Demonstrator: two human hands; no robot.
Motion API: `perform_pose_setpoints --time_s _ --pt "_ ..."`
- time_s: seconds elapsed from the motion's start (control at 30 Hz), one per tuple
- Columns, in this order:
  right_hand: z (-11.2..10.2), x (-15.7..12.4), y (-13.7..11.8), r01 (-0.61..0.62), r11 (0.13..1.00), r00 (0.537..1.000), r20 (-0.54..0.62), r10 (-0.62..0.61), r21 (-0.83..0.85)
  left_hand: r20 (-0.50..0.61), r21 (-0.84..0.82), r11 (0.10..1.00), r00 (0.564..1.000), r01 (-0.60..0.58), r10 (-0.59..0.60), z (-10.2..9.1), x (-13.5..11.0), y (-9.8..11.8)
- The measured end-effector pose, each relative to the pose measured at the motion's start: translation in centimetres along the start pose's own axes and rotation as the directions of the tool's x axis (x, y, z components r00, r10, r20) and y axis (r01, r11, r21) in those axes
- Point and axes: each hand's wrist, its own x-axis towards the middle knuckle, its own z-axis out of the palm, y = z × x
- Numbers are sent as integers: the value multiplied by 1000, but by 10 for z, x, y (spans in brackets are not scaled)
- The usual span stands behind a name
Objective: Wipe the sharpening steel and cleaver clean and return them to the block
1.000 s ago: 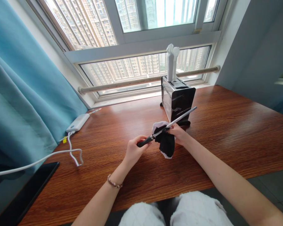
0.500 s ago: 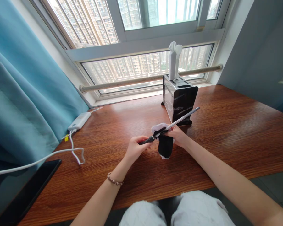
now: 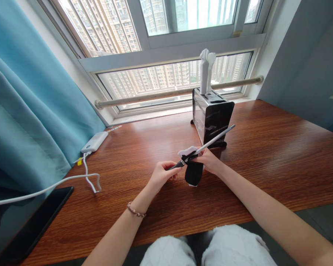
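My left hand (image 3: 161,176) is closed round the dark handle of a long thin metal rod (image 3: 215,138), which slants up to the right over the wooden table (image 3: 266,155). My right hand (image 3: 209,162) pinches a black and white cloth (image 3: 192,170) wrapped round the rod near the handle. Part of the cloth hangs down below the rod. Behind the rod's tip stands a black knife block (image 3: 212,116) with two white handles (image 3: 206,72) sticking up from it.
A white power bank (image 3: 94,142) with a white cable (image 3: 58,183) lies at the table's left by the blue curtain (image 3: 30,111). A dark flat screen (image 3: 27,229) sits at the near left corner. A window with a rail (image 3: 155,94) runs along the far edge.
The cloth has bunched up tighter round the rod and my left hand has shifted a little along the handle. The rod keeps the same slant.
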Motion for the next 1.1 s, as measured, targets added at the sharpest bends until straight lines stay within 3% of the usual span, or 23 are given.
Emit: perform_pose_setpoints --time_s 0.17,0.3,0.53,0.67,0.87,1.1 --pt "1 1 2 6 1000 1000 -20 -7 -27 -11 27 999 1000 -29 29 -1 0 1" --pt "0 4 7 36 998 995 -96 -40 -44 -22 190 974 991 -122 128 -2 0 3" --pt "0 5 12 36 993 997 -64 -43 -116 -66 414 854 925 -316 374 -1 -4 3" --pt "0 5 14 36 995 997 -61 -42 -98 -79 449 817 895 -361 439 0 -6 5" --pt "0 3 9 24 993 999 -30 -28 -116 -76 375 870 925 -321 374 -1 -5 5" --pt "-1 1 1 23 984 999 30 -18 -174 -41 152 975 985 -161 169 -2 -2 1"
